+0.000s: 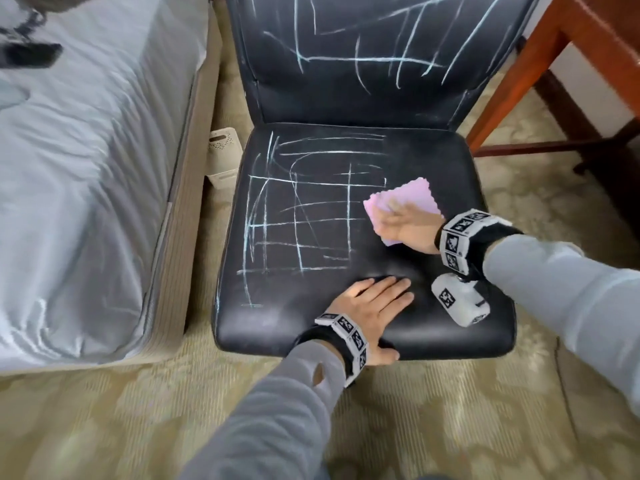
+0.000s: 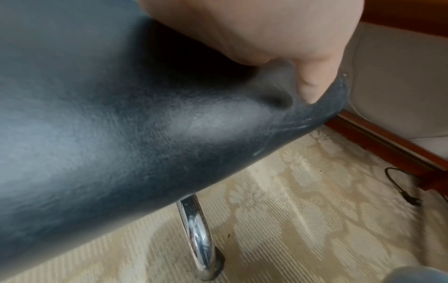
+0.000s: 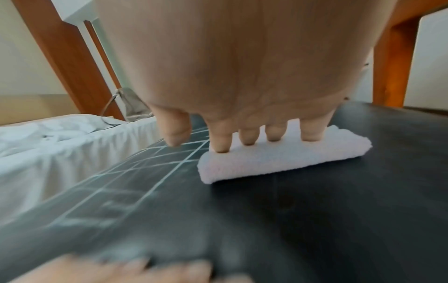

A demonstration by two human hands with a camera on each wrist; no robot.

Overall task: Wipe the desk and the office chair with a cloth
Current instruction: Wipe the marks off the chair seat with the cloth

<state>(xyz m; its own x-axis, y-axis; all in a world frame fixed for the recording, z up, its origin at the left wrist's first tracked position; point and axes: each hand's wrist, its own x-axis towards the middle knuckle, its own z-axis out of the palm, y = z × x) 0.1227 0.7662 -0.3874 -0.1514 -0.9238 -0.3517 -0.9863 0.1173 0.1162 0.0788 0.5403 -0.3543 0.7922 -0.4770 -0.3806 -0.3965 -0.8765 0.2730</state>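
Observation:
A black office chair stands before me, with chalk lines across the left and middle of its seat and on its backrest. My right hand presses a folded pink cloth flat on the seat's right side, fingers straight. In the right wrist view the fingertips rest on the cloth, which looks white there, just right of the chalk lines. My left hand lies flat on the seat's front part. Its thumb presses into the front edge.
A bed with white sheets runs along the left, with a small white bin between it and the chair. The wooden desk's legs stand at the upper right. Patterned carpet, a chrome chair leg and a black cable are below.

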